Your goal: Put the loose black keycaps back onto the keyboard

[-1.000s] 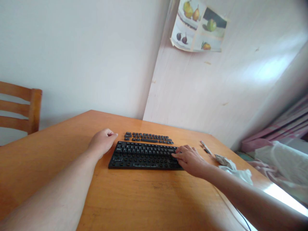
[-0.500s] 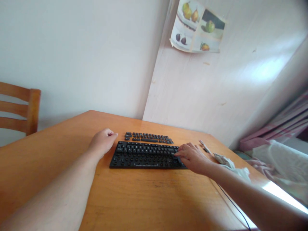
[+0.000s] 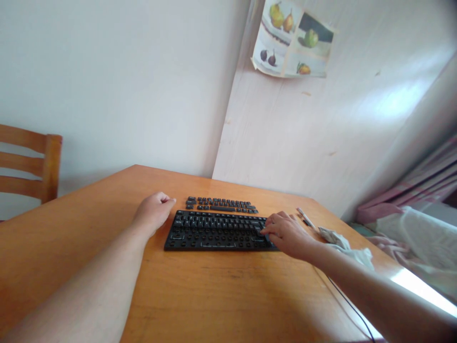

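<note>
A black keyboard lies on the wooden table. Its upper rows carry keycaps, while the lower rows are mostly bare switches. My right hand rests over the keyboard's right end, fingers apart and fingertips touching the keys there; it covers that end. Left of the keyboard, my left hand sits on the table in a loose fist, with nothing showing in it. Just behind the keyboard, loose black keycaps lie in rows, a long space bar among them.
Right of the keyboard lie a pen-like stick and crumpled cloth or paper. A dark cable runs down the table's right side. A wooden chair stands at left. Fruit pictures hang on the wall.
The whole view has shifted very slightly. Both hands keep nearly the same places, the right over the keyboard's right end and the left closed beside it.
</note>
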The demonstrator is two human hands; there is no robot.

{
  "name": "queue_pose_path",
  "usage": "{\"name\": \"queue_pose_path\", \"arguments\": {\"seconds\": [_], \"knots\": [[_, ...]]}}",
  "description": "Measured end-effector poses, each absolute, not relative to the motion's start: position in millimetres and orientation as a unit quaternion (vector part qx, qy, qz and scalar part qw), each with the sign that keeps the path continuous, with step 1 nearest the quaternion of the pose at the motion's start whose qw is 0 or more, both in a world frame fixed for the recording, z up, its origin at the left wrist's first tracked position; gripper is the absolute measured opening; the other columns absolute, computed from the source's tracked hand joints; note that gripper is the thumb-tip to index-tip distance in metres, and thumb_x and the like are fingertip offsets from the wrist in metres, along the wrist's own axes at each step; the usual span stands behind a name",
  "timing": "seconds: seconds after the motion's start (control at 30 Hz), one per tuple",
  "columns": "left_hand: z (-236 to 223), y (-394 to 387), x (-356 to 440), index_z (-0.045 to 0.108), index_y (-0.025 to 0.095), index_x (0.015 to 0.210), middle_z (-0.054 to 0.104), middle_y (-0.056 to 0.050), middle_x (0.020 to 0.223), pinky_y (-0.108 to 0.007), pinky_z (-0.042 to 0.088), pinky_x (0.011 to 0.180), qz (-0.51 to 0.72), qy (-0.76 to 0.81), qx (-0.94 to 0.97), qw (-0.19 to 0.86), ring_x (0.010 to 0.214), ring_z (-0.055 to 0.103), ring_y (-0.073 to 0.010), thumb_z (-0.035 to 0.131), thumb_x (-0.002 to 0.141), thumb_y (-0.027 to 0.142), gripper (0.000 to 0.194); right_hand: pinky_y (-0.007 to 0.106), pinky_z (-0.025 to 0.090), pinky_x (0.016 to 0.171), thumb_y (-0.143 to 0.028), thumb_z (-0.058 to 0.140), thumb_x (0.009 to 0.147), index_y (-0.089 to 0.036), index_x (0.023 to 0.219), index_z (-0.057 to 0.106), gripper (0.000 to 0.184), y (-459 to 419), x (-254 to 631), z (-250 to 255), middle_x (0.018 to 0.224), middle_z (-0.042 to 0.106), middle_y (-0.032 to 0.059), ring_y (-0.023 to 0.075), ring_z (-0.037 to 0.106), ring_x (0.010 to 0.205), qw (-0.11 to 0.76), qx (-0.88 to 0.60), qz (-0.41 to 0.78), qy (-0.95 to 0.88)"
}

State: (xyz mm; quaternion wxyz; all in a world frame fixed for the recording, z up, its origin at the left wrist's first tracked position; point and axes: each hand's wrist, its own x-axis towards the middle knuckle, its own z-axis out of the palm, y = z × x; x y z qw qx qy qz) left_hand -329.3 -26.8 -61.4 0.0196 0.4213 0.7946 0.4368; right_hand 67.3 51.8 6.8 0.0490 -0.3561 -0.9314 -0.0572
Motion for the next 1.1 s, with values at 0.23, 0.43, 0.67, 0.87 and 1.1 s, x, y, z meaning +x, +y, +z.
{"name": "queue_pose_path", "arguments": {"seconds": [0.23,0.43,0.67,0.87,1.1], "knots": [[-62.1,-26.5,-330.8,0.061,0.022,0.072,0.064,0.000,0.065,-0.028,0.033,0.055,0.436,0.791,0.428,0.018,0.064,0.058,-0.0196,0.055,0.078,0.054,0.033,0.040,0.035,0.089,-0.020,0.055,0.083,-0.032,0.098,0.079,0.030,51.5,65.5,6.2,0.100,0.067,0.0058,0.0246,0.051,0.101,0.036,-0.357,-0.050,-0.932],[-62.9,-25.8,-330.8,0.061,0.022,0.071,0.063,0.000,0.064,-0.028,0.032,0.055,0.437,0.793,0.424,0.021,0.064,0.058,-0.0194,0.056,0.078,0.054,0.033,0.038,0.035,0.085,-0.021,0.056,0.084,-0.032,0.097,0.078,0.028,54.7,63.7,8.1,0.099,0.067,0.0054,0.0243,0.052,0.099,0.031,-0.359,-0.067,-0.930],[-62.3,-26.0,-330.3,0.061,0.023,0.071,0.063,0.000,0.064,-0.029,0.032,0.054,0.435,0.795,0.423,0.018,0.063,0.058,-0.0194,0.056,0.078,0.055,0.033,0.038,0.036,0.087,-0.036,0.062,0.087,-0.030,0.108,0.075,0.026,65.1,58.8,6.2,0.101,0.067,0.0078,0.0253,0.053,0.102,0.028,-0.355,-0.048,-0.933],[-64.3,-25.3,-330.8,0.061,0.022,0.071,0.063,0.000,0.064,-0.029,0.032,0.054,0.441,0.796,0.415,0.023,0.063,0.058,-0.0195,0.056,0.077,0.055,0.033,0.037,0.038,0.087,-0.035,0.066,0.084,-0.029,0.105,0.076,0.024,67.9,57.1,5.8,0.098,0.067,0.0068,0.0244,0.054,0.100,0.032,-0.357,-0.036,-0.933],[-66.5,-26.3,-331.1,0.059,0.022,0.072,0.062,0.000,0.065,-0.028,0.033,0.056,0.445,0.786,0.428,0.036,0.065,0.058,-0.0186,0.055,0.081,0.053,0.032,0.034,0.040,0.084,-0.038,0.061,0.087,-0.028,0.104,0.075,0.024,79.7,46.5,11.3,0.095,0.069,0.0055,0.0226,0.057,0.093,0.076,-0.339,-0.032,-0.937]]}}
